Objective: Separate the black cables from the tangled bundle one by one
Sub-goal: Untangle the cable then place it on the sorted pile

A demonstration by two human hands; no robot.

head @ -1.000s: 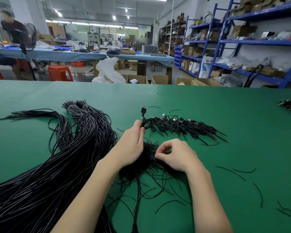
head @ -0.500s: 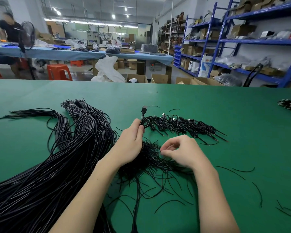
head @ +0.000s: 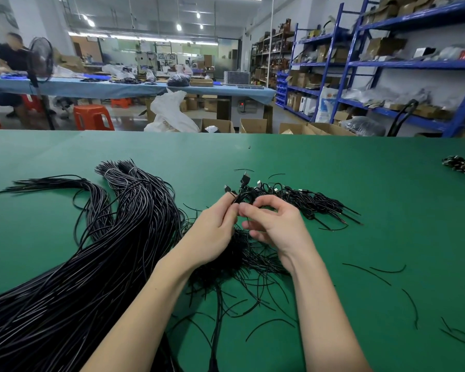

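Right hand (head: 275, 226) has risen to meet left hand (head: 215, 226); both grips pinch one black cable (head: 244, 183) above the counter (head: 360, 183)

Factory workshop, blue storage shelving (head: 403, 63), cardboard boxes (head: 253, 126), long worktables (head: 118, 87), green bench (head: 360, 183)

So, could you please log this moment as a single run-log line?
left hand: pinches thin black cable | right hand: fingers curled at same cable | tangled black bundle: under hands | green table
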